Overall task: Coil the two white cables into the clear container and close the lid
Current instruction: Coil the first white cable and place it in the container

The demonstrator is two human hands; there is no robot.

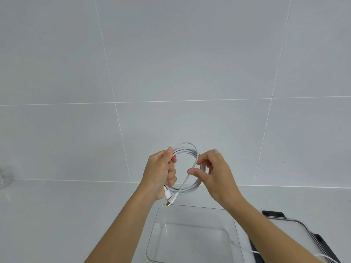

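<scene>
- Left hand point(160, 174) pinches the coiled white cable point(187, 168); keep that grip firm.
- Right hand point(212, 174) pinches the tail: wrap it, then lower into the clear container point(190, 240).

A white countertop point(57, 215) fills the lower part of the view; it meets a wall of large pale grey tiles point(171, 54) along a straight seam; thin white grout lines cross the wall above the countertop; at the far left edge of the countertop stands a clear glass object point(4, 176), only partly in view and too blurred to identify.
</scene>
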